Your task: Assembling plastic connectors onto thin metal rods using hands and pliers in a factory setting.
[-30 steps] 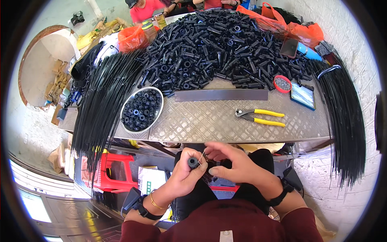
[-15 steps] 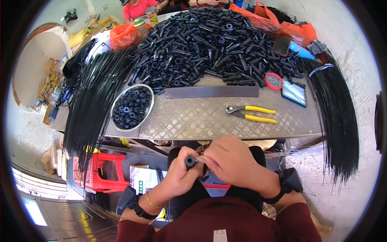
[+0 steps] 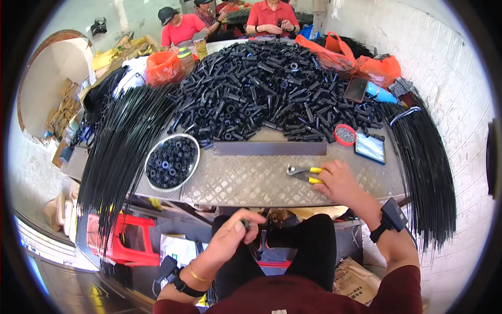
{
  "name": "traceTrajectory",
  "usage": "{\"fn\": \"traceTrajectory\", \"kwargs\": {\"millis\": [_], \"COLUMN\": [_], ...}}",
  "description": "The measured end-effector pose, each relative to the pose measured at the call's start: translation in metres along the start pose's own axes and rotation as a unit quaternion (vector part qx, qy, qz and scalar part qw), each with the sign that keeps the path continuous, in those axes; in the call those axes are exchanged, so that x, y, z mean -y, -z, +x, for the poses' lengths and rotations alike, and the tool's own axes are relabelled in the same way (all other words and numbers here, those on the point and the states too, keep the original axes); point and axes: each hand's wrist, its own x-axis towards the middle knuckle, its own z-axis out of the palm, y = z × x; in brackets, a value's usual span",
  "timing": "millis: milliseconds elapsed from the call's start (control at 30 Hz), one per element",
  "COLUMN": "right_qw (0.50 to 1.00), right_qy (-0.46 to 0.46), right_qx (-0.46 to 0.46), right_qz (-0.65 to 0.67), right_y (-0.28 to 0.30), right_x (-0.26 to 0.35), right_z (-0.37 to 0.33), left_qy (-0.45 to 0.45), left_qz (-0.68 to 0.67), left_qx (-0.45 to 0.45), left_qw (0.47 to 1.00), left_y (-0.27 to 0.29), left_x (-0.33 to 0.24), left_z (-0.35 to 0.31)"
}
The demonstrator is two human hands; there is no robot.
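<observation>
Above my lap, my left hand (image 3: 232, 235) is closed around a small black part (image 3: 245, 224); only one end shows between thumb and fingers. My right hand (image 3: 339, 182) rests over the table with its fingers closed on the yellow handles of a pair of cutting pliers (image 3: 299, 172). The metal jaws point left and lie on the table (image 3: 246, 178). At the left stands a round metal bowl (image 3: 194, 171) filled with black rings. Behind a dark flat bar (image 3: 269, 148) rises a large heap of black tubular parts (image 3: 261, 94).
Bundles of long black strands hang over the table's left (image 3: 117, 152) and right (image 3: 426, 172) ends. A red dish of small grey bits (image 3: 345, 135), a phone (image 3: 356, 89) and a flat blue-edged case (image 3: 370, 148) lie at right. Several people sit beyond the heap. A red stool (image 3: 141, 238) stands lower left.
My right hand has left my left hand and moved up and right onto the pliers. My left hand stays over my lap with the black part. The view has tilted up, showing more of the people.
</observation>
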Motion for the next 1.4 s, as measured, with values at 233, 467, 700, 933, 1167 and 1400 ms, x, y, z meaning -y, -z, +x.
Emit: {"fn": "traceTrajectory", "kwargs": {"millis": [233,467,700,933,1167,1400], "right_qw": [0.978,0.975,0.967,0.98,0.432,0.7], "right_qy": [0.001,0.136,0.146,0.165,-0.192,-0.046], "right_qx": [0.029,-0.145,-0.168,-0.095,0.567,0.361], "right_qz": [0.209,-0.096,-0.122,-0.062,0.674,0.615], "right_y": [0.063,0.062,0.057,0.06,0.043,0.046], "right_x": [0.058,0.097,0.094,0.087,0.085,0.097], "right_z": [0.002,0.017,0.025,0.014,0.0,-0.017], "left_qy": [0.015,0.037,0.044,0.048,0.035,0.015], "left_qz": [-0.03,-0.053,-0.057,-0.021,0.095,0.115], "left_qx": [-0.069,-0.07,-0.08,-0.069,0.008,-0.072], "left_qw": [0.997,0.995,0.994,0.996,0.995,0.991], "left_y": [0.007,0.004,0.007,0.007,-0.005,0.0], "left_x": [-0.002,-0.003,-0.006,-0.009,-0.02,-0.015], "left_z": [0.002,0.007,0.0,0.0,-0.005,-0.002]}}
